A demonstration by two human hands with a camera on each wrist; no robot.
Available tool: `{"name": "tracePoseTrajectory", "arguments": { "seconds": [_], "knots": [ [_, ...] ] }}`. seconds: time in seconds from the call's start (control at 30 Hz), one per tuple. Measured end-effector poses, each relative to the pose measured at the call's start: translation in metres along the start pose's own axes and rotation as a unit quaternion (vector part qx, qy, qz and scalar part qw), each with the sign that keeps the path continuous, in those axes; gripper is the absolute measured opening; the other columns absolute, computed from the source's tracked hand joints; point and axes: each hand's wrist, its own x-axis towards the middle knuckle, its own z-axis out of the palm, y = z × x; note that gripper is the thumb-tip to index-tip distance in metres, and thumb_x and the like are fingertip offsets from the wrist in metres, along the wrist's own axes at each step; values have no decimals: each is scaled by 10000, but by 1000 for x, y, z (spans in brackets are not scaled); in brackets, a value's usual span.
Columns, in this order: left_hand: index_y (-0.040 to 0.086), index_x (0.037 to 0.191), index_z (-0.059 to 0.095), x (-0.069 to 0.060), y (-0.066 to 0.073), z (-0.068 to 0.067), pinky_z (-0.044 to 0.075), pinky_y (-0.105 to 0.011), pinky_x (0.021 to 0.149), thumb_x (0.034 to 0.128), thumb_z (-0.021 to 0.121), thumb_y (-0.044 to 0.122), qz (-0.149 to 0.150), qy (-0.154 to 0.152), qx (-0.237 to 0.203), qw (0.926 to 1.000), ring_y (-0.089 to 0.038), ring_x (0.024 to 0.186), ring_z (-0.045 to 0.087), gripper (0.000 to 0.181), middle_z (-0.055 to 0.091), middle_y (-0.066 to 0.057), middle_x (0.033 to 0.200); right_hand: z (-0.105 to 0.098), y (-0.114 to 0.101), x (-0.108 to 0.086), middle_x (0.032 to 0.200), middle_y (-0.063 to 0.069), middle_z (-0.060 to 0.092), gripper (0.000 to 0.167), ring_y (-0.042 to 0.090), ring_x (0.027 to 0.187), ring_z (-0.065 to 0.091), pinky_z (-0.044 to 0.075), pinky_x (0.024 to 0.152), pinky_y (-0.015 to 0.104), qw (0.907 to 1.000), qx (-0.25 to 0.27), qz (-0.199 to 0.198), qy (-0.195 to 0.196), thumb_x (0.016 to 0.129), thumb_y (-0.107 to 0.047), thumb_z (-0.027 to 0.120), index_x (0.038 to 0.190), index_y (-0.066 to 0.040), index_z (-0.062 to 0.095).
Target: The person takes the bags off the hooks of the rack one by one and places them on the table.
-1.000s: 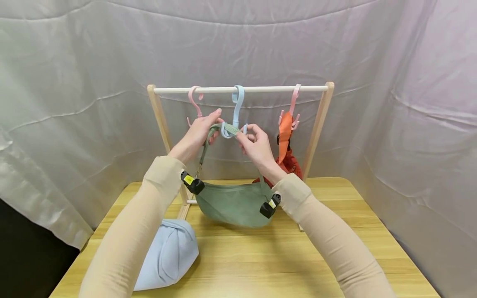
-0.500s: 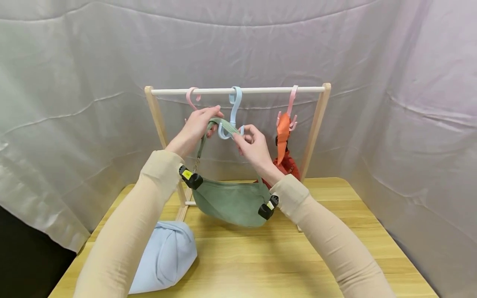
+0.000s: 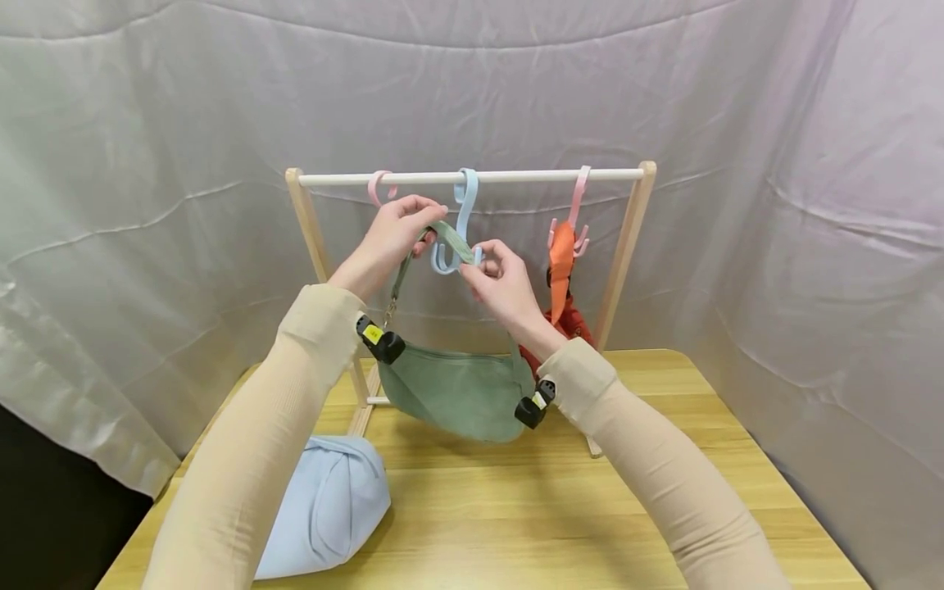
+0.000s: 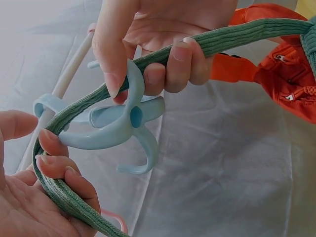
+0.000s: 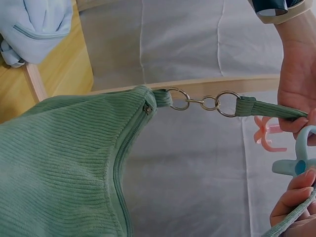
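A green corduroy shoulder bag [image 3: 453, 393] hangs from its strap [image 3: 451, 239] between my two hands, above the table. My left hand [image 3: 389, 242] holds the strap's left part, fingers curled round it. On the other side, my right hand [image 3: 505, 287] pinches the strap close to the prongs of a light blue hook [image 3: 465, 209]. The left wrist view shows the strap [image 4: 247, 35] passing over the blue hook's prongs [image 4: 106, 136]; whether it rests in them I cannot tell. Gold rings [image 5: 197, 101] join strap and bag in the right wrist view.
A wooden rack with a white bar [image 3: 516, 176] carries the hooks. An orange-red bag [image 3: 562, 274] hangs from the right pink hook [image 3: 580, 197]. Another pink hook [image 3: 378, 188] is partly behind my left hand. A light blue bag [image 3: 332, 508] lies on the table [image 3: 516, 524] at front left.
My left hand has risen, lifting its part of the strap above the blue hook's prongs. The green bag has shifted slightly up and left. My right hand keeps its pinch near the hook.
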Motion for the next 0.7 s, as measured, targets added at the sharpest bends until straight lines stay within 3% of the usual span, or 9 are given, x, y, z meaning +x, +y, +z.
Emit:
{"name": "tracePoseTrajectory", "arguments": {
  "seconds": [0.4, 0.7],
  "knots": [
    [118, 1095, 608, 0, 0, -2, 365, -209, 605, 1027, 563, 256, 6, -44, 83, 10000, -66, 590, 432, 161, 531, 61, 692, -9, -15, 7, 571, -89, 496, 195, 67, 518, 409, 330, 524, 222, 9969, -582, 288, -436, 904, -74, 643, 1087, -20, 602],
    [118, 1128, 604, -1, 2, -5, 359, -226, 626, 1033, 552, 278, 42, -66, 241, 9997, -77, 580, 412, 194, 525, 58, 705, -20, -27, 17, 559, -90, 469, 62, 65, 522, 398, 329, 547, 223, 9879, -588, 817, -1180, 920, -76, 638, 970, -40, 632]
  ]
}}
